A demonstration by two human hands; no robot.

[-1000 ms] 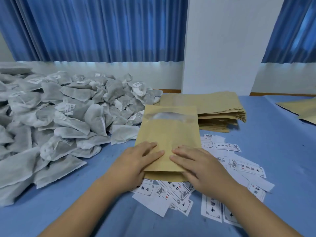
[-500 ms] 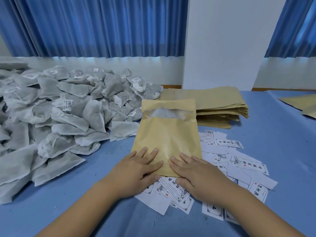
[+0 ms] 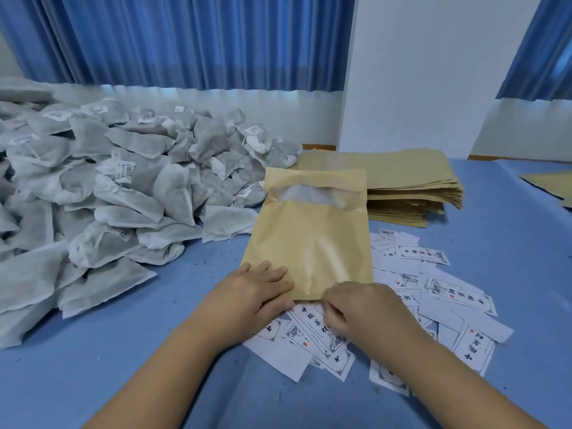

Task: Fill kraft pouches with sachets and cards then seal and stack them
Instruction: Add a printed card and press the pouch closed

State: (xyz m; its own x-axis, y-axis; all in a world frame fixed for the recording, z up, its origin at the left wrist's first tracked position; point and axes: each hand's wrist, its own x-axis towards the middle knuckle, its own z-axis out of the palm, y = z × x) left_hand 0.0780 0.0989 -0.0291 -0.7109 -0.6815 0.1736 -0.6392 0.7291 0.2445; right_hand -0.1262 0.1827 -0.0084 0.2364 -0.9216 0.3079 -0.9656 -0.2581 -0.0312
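- Your left hand [image 3: 247, 292] lies flat, fingers straight, pressing the near left corner of the pouch [image 3: 309, 243].
- Your right hand [image 3: 365, 308] curls at the pouch's near edge, over the cards [image 3: 458, 292]; whether it pinches anything cannot be told.
- The pouch lies on the table [image 3: 93, 382], between the sachets [image 3: 123, 187] and the stack of empty pouches [image 3: 411, 193].

Blue curtains [image 3: 185, 41] hang behind a blue-covered table [image 3: 510, 258], flanking a white pillar [image 3: 433, 72].

Bright, even, cool-toned; daylight glowing through blue curtains [image 3: 192, 41] behind. Faint soft shadows on table [image 3: 93, 382]. Wide-angle bowing at edges. Slightly soft overall, far corners smeared.
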